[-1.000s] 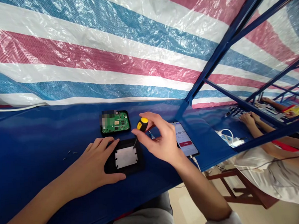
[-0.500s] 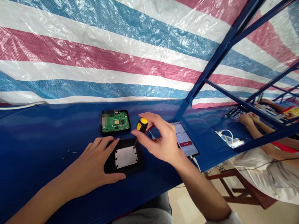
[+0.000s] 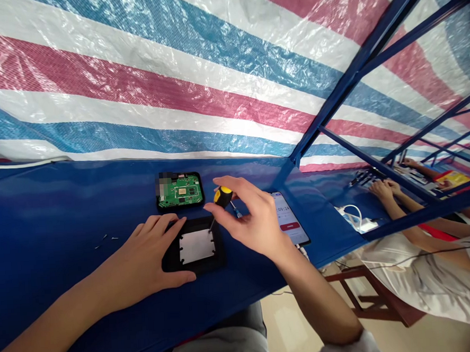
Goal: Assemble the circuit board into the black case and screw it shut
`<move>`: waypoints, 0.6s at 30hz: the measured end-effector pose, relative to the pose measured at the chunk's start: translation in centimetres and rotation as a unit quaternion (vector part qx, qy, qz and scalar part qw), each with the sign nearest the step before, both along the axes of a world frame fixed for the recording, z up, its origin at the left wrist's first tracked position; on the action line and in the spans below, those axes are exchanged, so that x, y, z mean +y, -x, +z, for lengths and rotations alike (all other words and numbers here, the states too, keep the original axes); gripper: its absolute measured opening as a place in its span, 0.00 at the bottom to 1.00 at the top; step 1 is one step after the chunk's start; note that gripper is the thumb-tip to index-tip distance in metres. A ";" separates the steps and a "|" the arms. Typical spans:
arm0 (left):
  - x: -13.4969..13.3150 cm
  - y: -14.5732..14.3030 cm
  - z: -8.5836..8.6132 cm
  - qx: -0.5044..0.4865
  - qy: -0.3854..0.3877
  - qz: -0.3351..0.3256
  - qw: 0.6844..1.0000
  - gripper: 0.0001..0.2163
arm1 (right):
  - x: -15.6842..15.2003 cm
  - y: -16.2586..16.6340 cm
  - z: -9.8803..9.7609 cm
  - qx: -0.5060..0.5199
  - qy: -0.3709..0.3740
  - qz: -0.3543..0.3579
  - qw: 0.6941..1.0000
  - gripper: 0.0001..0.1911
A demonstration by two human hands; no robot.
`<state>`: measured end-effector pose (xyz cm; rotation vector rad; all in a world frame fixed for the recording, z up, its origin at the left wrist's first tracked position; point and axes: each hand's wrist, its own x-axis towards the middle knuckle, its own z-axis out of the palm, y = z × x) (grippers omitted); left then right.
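My right hand pinches the stubby black-and-yellow handle of a screwdriver between thumb and fingers. The screwdriver's thin shaft slants down to the upper right corner of a silver metal plate. This plate lies in a black plastic housing on the blue table. Around the housing's left side, my left hand grips it, fingers along the top and thumb along the lower edge. Just behind it sits a green circuit board in a black case, its left part blurred out.
Several tiny screws lie left of my left hand. A phone showing a timer sits beyond my right hand, partly covered. Behind that hand is a small blue-and-metal piece. Another person's hands work beyond the blue frame.
The whole view has shifted slightly. Both hands, the screwdriver and the housing keep nearly the same positions relative to each other.
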<state>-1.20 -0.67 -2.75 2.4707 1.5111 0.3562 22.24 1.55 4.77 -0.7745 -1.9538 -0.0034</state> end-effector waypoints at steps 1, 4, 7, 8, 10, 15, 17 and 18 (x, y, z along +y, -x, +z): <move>-0.2 -0.2 0.0 -0.008 -0.008 0.007 1.000 0.46 | 0.0 0.0 0.0 -0.001 0.003 0.006 1.000 0.14; -0.2 -0.2 -0.1 -0.019 -0.012 0.009 1.000 0.46 | 0.0 -0.1 0.1 -0.003 0.009 0.021 1.000 0.15; 0.3 0.4 -0.5 -0.008 0.002 -0.015 1.000 0.47 | -0.2 -0.1 0.2 0.005 0.022 0.030 0.999 0.16; 0.5 0.6 -0.6 -0.002 0.008 -0.024 1.000 0.47 | -0.3 -0.1 0.3 0.008 0.031 0.037 0.999 0.17; 0.9 1.0 -0.8 0.011 0.020 -0.036 0.999 0.47 | -0.4 -0.1 0.3 0.012 0.049 0.054 0.997 0.20; 1.0 1.1 -0.8 0.034 0.039 -0.037 0.998 0.47 | -0.1 -0.1 0.3 0.018 0.035 0.055 0.998 0.18; 0.9 1.0 -0.8 0.035 0.042 -0.036 0.998 0.47 | -0.1 -0.1 0.3 0.016 0.025 0.039 0.999 0.16; 0.9 1.0 -0.8 0.035 0.042 -0.036 0.998 0.48 | -0.1 -0.1 0.3 0.014 0.027 0.035 0.999 0.16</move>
